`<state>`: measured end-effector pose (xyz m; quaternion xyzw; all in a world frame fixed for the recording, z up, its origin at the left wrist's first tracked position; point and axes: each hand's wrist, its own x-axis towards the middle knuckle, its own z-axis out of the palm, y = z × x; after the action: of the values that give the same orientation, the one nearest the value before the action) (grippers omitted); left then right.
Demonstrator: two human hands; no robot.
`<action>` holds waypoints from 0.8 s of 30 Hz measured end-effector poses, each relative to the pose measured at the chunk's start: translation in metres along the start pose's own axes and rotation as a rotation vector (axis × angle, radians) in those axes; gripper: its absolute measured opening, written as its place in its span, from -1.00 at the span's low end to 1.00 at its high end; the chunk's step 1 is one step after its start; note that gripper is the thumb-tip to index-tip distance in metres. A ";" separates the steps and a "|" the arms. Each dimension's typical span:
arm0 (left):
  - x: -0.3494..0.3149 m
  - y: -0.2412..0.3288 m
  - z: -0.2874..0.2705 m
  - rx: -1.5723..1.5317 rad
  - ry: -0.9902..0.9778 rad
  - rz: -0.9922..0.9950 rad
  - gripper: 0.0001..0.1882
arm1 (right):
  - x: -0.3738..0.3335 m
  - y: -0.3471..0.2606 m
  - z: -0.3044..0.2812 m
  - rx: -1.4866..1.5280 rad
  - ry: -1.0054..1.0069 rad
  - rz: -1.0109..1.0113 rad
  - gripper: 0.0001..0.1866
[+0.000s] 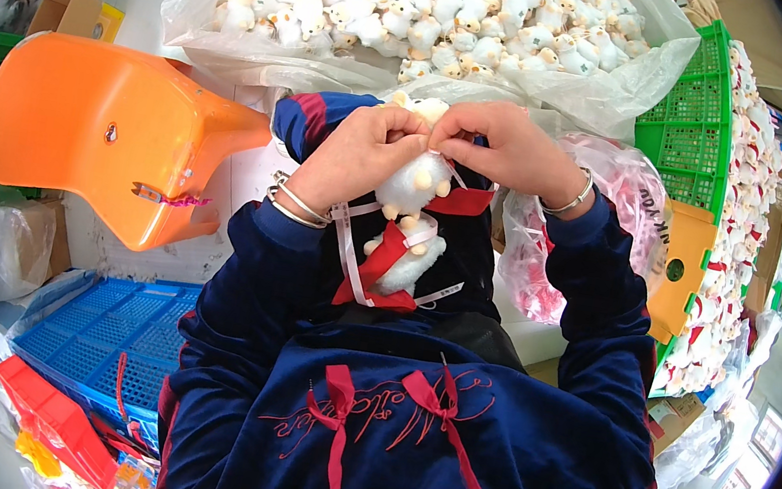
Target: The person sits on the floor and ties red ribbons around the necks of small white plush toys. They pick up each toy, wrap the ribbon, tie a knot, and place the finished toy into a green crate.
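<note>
At the lower left of the frame a red bin (47, 416) stands near a blue crate (110, 334). Above them, an orange chair (56, 119) fills the left side, with a small pink-ended tool (170, 198) lying on it. Toward the centre, the left hand (358, 159) has a narrow grip, thumb and forefinger pinched at the neck of a white plush toy (410, 187); the exact bit held is too small to tell. This toy is at the upper centre, above a second plush toy (415, 266) wearing a red scarf (382, 255), beside which a white ribbon (344, 246) hangs. Across the top, a translucent bag (624, 107) holds a heap of similar toys (485, 21). The right hand (501, 150), its grip equally narrow, pinches the same neck, its fingers just beside the left's. Farther right come a clear bag (533, 276) with pink and red contents, a green crate (688, 117) and, at the right edge, rows of red-and-white toys (734, 215).
</note>
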<state>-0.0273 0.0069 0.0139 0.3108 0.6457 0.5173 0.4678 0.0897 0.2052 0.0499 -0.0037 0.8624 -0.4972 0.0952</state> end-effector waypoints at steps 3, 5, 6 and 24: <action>0.001 -0.002 0.000 0.029 0.014 -0.010 -0.73 | 0.003 -0.010 -0.001 -0.047 -0.016 0.044 -0.93; 0.001 -0.002 0.000 0.023 0.011 -0.012 -0.73 | 0.005 -0.012 0.001 -0.092 -0.015 0.055 -0.93; 0.001 -0.002 0.000 0.021 0.010 -0.014 -0.73 | 0.005 -0.012 0.002 -0.122 -0.012 0.046 -0.93; 0.000 -0.011 0.006 0.001 0.113 -0.042 -0.76 | -0.009 -0.007 0.041 -0.473 0.342 -0.080 -0.92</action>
<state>-0.0208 0.0060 0.0032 0.2678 0.6775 0.5240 0.4412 0.1049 0.1676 0.0380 0.0240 0.9570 -0.2791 -0.0750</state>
